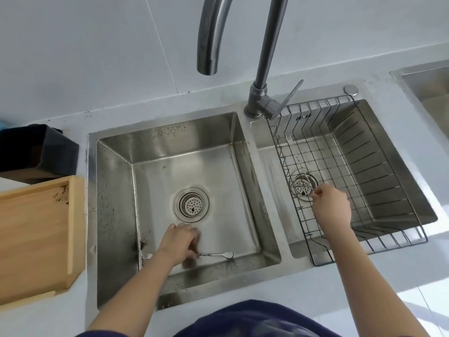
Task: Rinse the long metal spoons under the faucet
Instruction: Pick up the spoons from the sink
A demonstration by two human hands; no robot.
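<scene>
My left hand (178,242) is down in the left basin (116,203), near its front wall, shut on the handle of a long metal spoon (218,254) whose bowl points right. My right hand (331,207) reaches into the wire basket (379,181) in the right basin. Its thumb and forefinger are pinched on the end of a thin, faint metal utensil, apparently another long spoon (298,161), lying on the basket floor. The faucet spout (207,45) hangs over the left basin, and no water shows.
The faucet base and lever (264,105) stand between the basins. A drain strainer (191,205) sits mid left basin, and a small white clip (147,256) in its front-left corner. A wooden board (36,227) and a black container (41,152) occupy the left counter. Another sink (427,88) lies far right.
</scene>
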